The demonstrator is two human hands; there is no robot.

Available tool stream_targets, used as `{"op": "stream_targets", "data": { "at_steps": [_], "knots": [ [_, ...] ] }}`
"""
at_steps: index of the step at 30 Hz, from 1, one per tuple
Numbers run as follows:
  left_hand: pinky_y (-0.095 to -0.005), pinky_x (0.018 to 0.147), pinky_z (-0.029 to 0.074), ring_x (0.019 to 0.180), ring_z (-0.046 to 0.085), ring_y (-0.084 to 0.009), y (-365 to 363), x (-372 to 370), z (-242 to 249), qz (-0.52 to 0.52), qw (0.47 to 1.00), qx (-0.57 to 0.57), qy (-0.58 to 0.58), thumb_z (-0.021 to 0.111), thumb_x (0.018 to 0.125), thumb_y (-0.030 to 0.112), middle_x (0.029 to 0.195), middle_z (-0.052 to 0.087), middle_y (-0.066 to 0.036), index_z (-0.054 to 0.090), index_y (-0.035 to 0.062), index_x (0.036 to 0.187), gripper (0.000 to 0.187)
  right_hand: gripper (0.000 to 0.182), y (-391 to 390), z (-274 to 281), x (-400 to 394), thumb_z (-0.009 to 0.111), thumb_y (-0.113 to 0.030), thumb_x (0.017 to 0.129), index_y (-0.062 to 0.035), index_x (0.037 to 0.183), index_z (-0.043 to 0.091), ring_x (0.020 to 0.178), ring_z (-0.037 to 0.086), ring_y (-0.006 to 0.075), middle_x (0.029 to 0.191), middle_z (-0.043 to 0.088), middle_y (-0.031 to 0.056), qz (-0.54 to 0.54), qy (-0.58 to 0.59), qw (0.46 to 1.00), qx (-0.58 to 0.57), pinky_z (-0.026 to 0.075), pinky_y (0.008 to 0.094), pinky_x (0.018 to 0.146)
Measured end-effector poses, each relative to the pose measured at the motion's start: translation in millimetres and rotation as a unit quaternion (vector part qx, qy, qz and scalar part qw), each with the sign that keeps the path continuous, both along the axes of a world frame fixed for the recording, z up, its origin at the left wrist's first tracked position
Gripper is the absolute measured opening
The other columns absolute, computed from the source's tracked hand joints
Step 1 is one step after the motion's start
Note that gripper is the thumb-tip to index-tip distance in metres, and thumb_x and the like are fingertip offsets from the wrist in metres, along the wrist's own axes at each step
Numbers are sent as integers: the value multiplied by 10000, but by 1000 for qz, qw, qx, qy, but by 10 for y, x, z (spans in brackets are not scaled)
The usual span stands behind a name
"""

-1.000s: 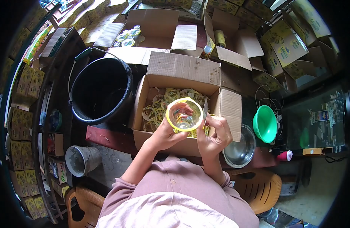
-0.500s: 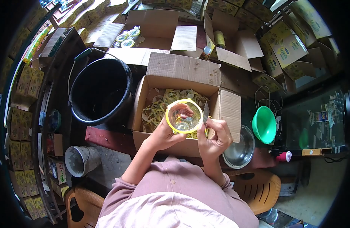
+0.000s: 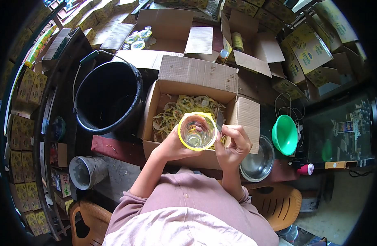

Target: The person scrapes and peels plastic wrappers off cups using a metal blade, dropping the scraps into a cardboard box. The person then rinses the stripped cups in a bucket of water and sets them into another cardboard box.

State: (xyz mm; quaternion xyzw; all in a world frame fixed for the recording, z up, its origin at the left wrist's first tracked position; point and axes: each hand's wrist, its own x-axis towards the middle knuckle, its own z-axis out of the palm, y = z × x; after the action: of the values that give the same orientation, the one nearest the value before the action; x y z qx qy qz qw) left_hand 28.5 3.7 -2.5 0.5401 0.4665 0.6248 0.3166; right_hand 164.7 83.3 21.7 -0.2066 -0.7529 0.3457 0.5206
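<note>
Both hands are raised over the open carton (image 3: 198,88), near its front wall. Left hand (image 3: 174,143) is closed around a clear glass jar (image 3: 196,132) with a yellow band at its rim, mouth turned up toward the camera; fingers wrap the jar's far and under sides, and one shows through the glass. Right hand (image 3: 233,145) is closed on a small blade (image 3: 219,119), its flat grey tip pointing up and lying against the jar's right edge at the yellow band. Whether the blade sits under the band or only beside it cannot be told.

Jar is held in the air above the carton's front half, not resting on anything. Inside the carton lies a heap of yellow-green peelings (image 3: 176,112), spread across the floor up to the back wall. Rear flap stands open; right flap folds outward.

Left of the carton, touching or just beside its left wall, stands a black bucket (image 3: 108,96) with a wire handle. Right of the carton, near its front right corner, sits a steel bowl (image 3: 259,162); a green funnel (image 3: 285,134) lies just beyond it. Behind the carton is a second open box (image 3: 164,24) holding several lidded jars (image 3: 137,39) at its left edge. A grey tin (image 3: 84,173) stands on the floor, front left. Stacked yellow cartons (image 3: 309,47) fill the far right corner.
</note>
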Motion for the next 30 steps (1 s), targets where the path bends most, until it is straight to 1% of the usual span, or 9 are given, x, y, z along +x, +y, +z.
{"op": "stream_targets", "data": {
  "at_steps": [5,8,11,12,16,19,25,28,30],
  "knots": [
    [-306,891,412,1042,485,-164,10,-37,-23,-11,1000,-9,-2,715,616,62,1127,443,-84,403,31,1163,631,220,4,25,-13,639,107,639,28,842,609,667,546,119,748,570,78,5,-6,1000,7,445,208,599],
    [-307,918,385,1072,457,-167,36,-83,-122,-36,999,-8,1,732,634,108,1138,430,-89,381,33,1191,663,213,-1,20,-19,651,86,641,18,840,619,647,559,127,742,580,82,-4,-5,1000,6,453,218,583],
    [-305,931,362,1084,432,-166,15,-2,-129,-21,992,-41,-120,742,652,149,1133,419,-93,348,34,1225,705,199,-35,13,-34,675,47,639,0,828,636,619,597,148,739,609,96,-31,9,999,-4,478,238,557],
    [-299,929,354,1062,431,-162,15,-2,-145,-17,994,-33,-107,730,678,142,1119,417,-92,306,36,1255,724,194,-54,11,-35,678,41,642,-1,826,633,621,597,148,740,610,96,-36,15,999,-10,477,239,558],
    [-304,924,354,1033,432,-155,40,0,-178,-37,991,1,-127,696,702,96,1097,427,-85,266,43,1272,716,187,-112,4,-19,681,33,648,-7,822,627,647,606,155,745,612,99,-57,4,998,1,485,250,572],
    [-307,919,356,1028,434,-159,43,20,-204,-36,989,2,-142,701,696,100,1089,429,-86,267,44,1267,720,188,-157,47,-38,678,30,652,-11,829,630,668,618,173,746,613,104,-56,-13,998,4,495,264,587],
    [-317,915,359,1033,435,-169,19,1,-139,-21,994,-18,-102,713,678,114,1080,409,-84,317,46,1217,672,196,-136,41,-49,673,29,654,-25,840,640,663,625,197,750,615,106,-76,-39,995,56,504,274,593],
    [-319,916,360,1026,443,-175,32,-46,-177,-14,999,6,-39,710,647,102,1073,390,-78,355,45,1185,648,209,-141,69,-57,667,40,647,-31,843,645,659,624,189,748,616,104,-94,-48,991,87,501,270,590],
    [-320,919,360,1020,449,-181,19,-17,-165,-19,998,5,-58,704,625,91,1071,381,-79,375,43,1170,639,216,-102,55,-34,665,46,641,-27,843,646,657,623,184,744,615,102,-76,-43,994,70,498,266,585]
  ]
}}
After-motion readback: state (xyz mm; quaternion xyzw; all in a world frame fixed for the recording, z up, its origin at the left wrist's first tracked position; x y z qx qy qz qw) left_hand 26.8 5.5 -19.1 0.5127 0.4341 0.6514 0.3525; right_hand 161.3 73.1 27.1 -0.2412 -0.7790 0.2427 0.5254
